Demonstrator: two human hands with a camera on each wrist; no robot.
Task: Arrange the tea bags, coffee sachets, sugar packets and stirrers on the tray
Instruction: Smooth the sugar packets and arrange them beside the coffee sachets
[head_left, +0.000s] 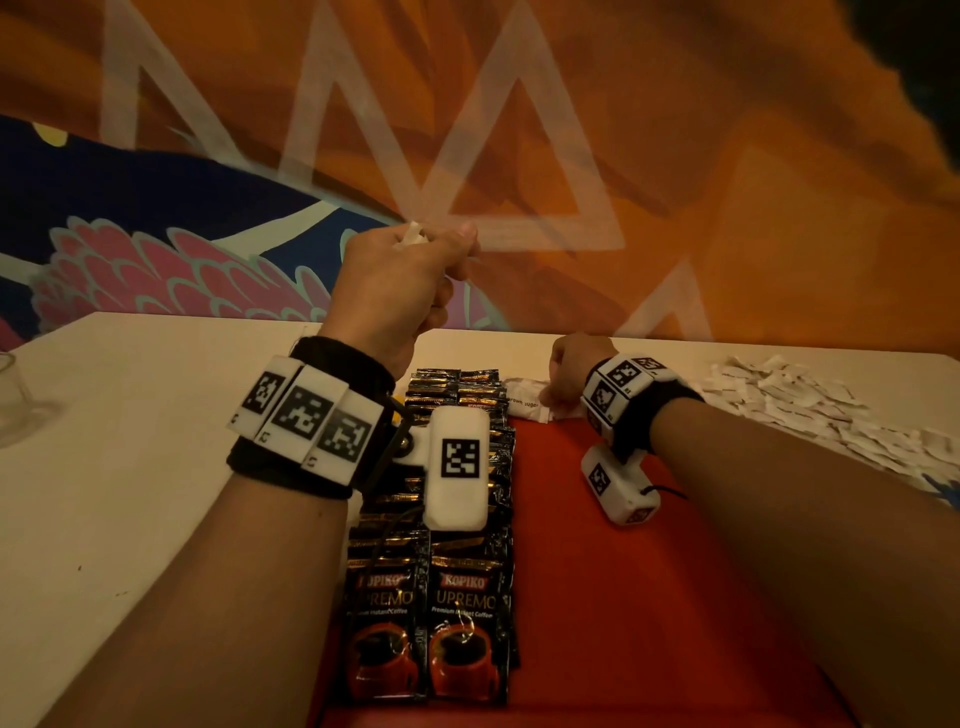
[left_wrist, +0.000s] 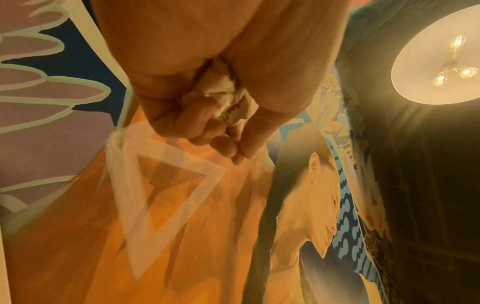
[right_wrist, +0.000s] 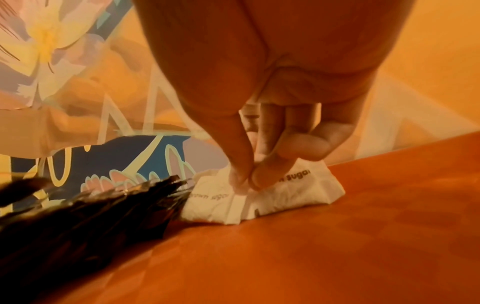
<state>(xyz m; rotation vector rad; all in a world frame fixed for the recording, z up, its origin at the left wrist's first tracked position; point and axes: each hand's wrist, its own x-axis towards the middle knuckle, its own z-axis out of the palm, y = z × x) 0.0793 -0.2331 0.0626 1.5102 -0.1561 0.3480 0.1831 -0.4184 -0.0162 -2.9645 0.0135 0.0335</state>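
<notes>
Red tray (head_left: 649, 597), right hand (head_left: 574, 371) pinching sugar packets (right_wrist: 262, 197); left hand (head_left: 400, 280) clutching packets

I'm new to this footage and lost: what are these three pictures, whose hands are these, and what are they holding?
No machine here: a person works bare-handed, wearing cameras. The head view looks down at a table with a red tray. Rows of coffee sachets lie on the tray; a pile of white packets lies on the table to the right. The other two views look along each wrist. The left hand, raised above the table, grips crumpled white packets. The right hand pinches brown sugar packets resting on the tray beside the sachets.
</notes>
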